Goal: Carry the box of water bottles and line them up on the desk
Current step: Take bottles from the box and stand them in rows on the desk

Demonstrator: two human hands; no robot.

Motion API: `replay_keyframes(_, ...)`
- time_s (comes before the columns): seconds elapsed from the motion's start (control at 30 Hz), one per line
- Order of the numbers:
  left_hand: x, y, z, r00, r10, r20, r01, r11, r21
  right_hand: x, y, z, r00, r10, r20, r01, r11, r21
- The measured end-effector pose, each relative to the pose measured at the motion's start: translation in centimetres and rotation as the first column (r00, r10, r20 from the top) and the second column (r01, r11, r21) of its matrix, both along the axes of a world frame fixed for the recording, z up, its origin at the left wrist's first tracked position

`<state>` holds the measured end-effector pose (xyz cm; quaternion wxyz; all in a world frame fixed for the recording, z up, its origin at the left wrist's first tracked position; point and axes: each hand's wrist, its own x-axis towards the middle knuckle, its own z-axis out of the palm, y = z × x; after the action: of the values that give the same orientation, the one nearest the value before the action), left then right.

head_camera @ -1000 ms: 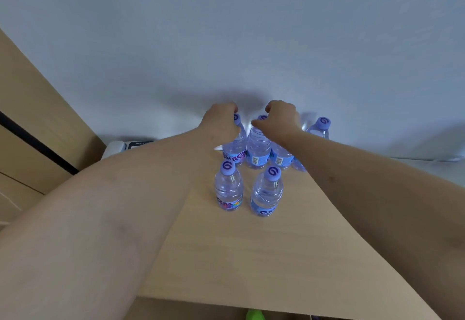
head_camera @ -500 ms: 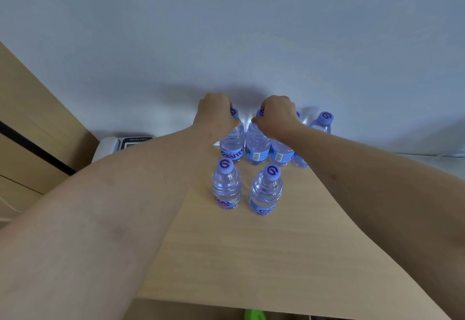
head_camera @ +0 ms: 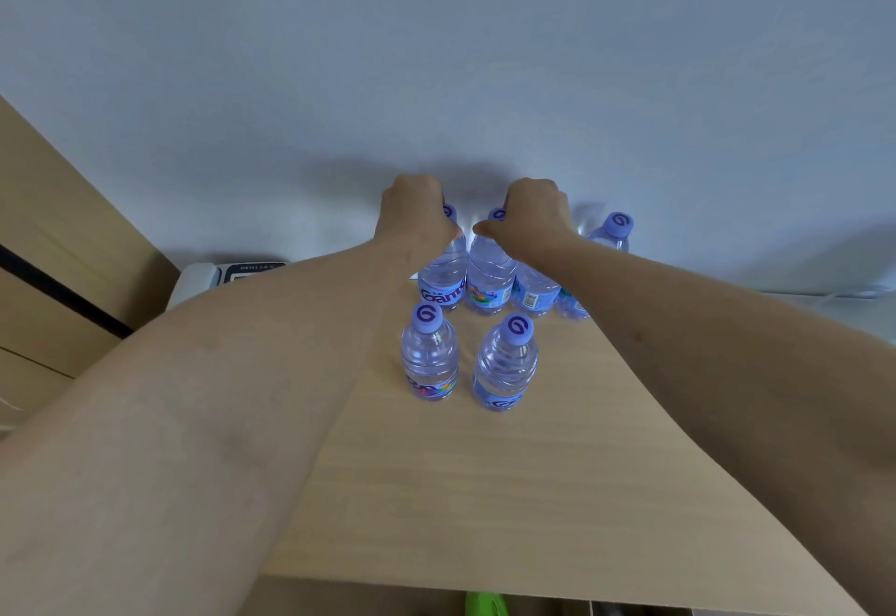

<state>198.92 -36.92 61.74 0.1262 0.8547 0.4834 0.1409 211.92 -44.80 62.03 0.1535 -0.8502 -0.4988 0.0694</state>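
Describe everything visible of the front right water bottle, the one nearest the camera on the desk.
The front right water bottle is small, of clear ribbed plastic, and looks full. Its lilac cap bears a dark purple swirl mark, and a blue label with white lettering wraps its base. It stands upright on the light wooden desk, though the wide lens makes it look tilted. It stands just right of the front left bottle, with a narrow gap between them, and in front of the back row. Neither hand touches it.

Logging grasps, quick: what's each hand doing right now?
Left hand: closed on the top of the back-row left bottle.
Right hand: closed over the back-row bottles; which one it holds cannot be told.
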Motion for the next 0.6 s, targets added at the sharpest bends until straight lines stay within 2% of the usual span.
replay_keyframes(0.1, -0.06, 0.07, -0.29, 1.000, 0.015, 0.023, -0.015, 1.000, -0.004, -0.72, 0.28, 0.10, 0.999, 0.039, 0.037, -0.037, 0.998, -0.054)
replay_keyframes(0.3, -0.34, -0.22, -0.33, 0.999, 0.031, 0.038, -0.031, 0.999, 0.004, -0.60, -0.10, 0.11, 0.999, 0.007, -0.050, -0.006, 0.999, 0.031)
replay_keyframes(0.47, -0.16, -0.38, -0.29, 0.999, 0.033, 0.031, -0.033, 0.999, 0.004, -1.19, -0.10, 0.02, 0.999, 0.032, 0.022, -0.031, 0.999, -0.020)
replay_keyframes(0.6, -0.17, -0.50, -0.42, 0.999, 0.033, 0.039, -0.034, 0.999, 0.011, -0.90, -0.29, -0.21, 0.999, 0.045, -0.021, -0.045, 0.998, 0.034)
